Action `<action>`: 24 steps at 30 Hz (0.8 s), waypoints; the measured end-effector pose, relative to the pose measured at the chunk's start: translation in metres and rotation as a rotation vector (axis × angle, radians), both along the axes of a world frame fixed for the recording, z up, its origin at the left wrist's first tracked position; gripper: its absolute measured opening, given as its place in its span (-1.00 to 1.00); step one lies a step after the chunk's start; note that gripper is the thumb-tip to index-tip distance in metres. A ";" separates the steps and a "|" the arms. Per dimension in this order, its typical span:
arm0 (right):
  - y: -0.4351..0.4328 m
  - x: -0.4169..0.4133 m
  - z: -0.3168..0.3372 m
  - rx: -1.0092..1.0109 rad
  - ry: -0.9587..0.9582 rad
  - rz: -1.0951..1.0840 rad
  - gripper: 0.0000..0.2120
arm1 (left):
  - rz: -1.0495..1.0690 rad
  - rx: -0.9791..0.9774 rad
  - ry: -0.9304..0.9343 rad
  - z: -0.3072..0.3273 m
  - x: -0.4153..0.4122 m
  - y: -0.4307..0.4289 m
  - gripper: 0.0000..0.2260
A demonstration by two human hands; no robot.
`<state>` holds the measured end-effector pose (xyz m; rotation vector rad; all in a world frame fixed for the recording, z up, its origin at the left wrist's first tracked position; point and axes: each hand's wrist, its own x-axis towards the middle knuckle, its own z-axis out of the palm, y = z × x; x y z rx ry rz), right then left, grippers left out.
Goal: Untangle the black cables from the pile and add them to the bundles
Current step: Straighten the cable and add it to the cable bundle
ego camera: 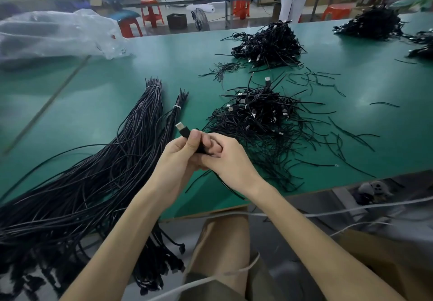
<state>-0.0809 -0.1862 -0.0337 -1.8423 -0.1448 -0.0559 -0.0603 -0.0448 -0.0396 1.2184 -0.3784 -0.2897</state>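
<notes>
- I see both hands meeting just above the near part of the green surface (117, 71), pressed against each other.
- The left hand (181, 157) has its fingers curled round a black cable (186, 133). The thumb lies along the cable just under the silver plug tip (179, 126), which pokes up and left out of the fist.
- The right hand (230, 160) is curled as well. Its fingers are tucked against the left hand's and close on the same cable, where a dark stretch shows between them.
- Strands trail down from under the hands to the surface's edge; I cannot tell which one is the held cable.
- The tangled pile (257, 122) lies just right of the hands, with plugs scattered through it.
- Left of the hands lie two bundles. The big bundle (143, 122) is bound near its far end by a white tie (153, 86), and the thin bundle (173, 115) lies just beside it with a tie of its own. Their near ends hang over the edge.
- Farther back sits a second heap (267, 45), and another heap (372, 23) lies at the far right.
- A clear plastic bag (54, 33) lies at the far left.
- Short loose strands (328, 82) litter the right side.
</notes>
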 end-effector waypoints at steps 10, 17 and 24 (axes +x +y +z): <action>-0.003 0.003 -0.011 0.163 0.102 0.124 -0.65 | -0.180 0.152 -0.015 0.005 0.003 0.027 -0.84; 0.000 0.004 -0.019 0.254 0.079 0.137 -0.65 | -0.190 0.181 -0.055 0.006 0.001 0.028 -0.81; 0.000 0.004 -0.021 0.035 -0.078 -0.061 -0.67 | 0.040 0.275 -0.125 0.003 0.001 0.031 -0.80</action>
